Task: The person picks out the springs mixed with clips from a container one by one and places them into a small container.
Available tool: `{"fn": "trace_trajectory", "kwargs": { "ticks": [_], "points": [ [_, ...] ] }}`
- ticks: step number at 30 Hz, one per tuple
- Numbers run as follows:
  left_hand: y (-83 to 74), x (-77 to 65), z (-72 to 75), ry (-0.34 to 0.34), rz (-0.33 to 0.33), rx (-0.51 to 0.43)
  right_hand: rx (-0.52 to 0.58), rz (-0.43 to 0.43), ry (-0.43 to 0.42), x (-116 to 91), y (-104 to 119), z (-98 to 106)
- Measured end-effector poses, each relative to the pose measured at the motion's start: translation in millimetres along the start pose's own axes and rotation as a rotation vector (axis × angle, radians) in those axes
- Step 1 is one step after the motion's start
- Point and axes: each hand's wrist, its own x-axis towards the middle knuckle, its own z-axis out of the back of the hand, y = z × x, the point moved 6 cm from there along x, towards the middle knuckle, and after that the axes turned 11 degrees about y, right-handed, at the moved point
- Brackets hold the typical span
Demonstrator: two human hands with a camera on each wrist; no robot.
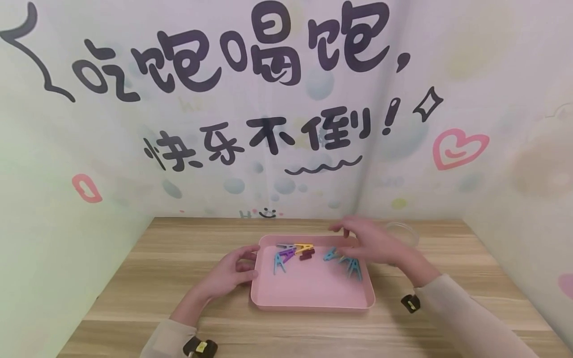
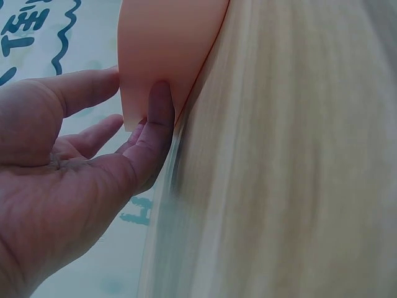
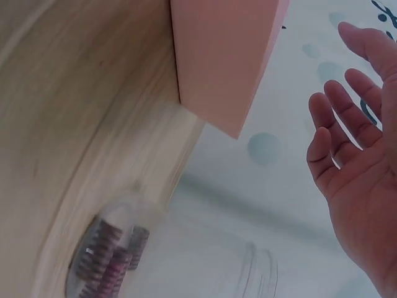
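The right hand [image 1: 373,241] is the nearer one: the blue clips [image 1: 355,269] lie just below it, by the far right corner of the pink tray [image 1: 309,291] — one points its long axis toward the near edge. This hand is relaxed, half spread, with nothing held. The left hand [image 1: 228,271], loosely bent, touches the left wall. The near part offers bare room; a clear jar [image 3: 180,254] stands beside the far right corner.

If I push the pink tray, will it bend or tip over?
The pink tray looks fairly stiff, since its sides stand up by themselves. It probably won't tip easily, being wide and low on the table. The loose clips inside might slide about.
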Motion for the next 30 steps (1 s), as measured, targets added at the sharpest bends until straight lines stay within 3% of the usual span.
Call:
{"fn": "trace_trajectory", "kwargs": {
  "ticks": [15,30],
  "points": [
    [2.6,1.3,1.6,-0.029,0.025,0.005,0.022,0.167,0.151,35.2,14.6,-28.8],
    [2.9,0.7,1.1,-0.012,0.017,-0.023,-0.011,0.111,0.31,53.7,24.3,-55.1]
  ]
}}
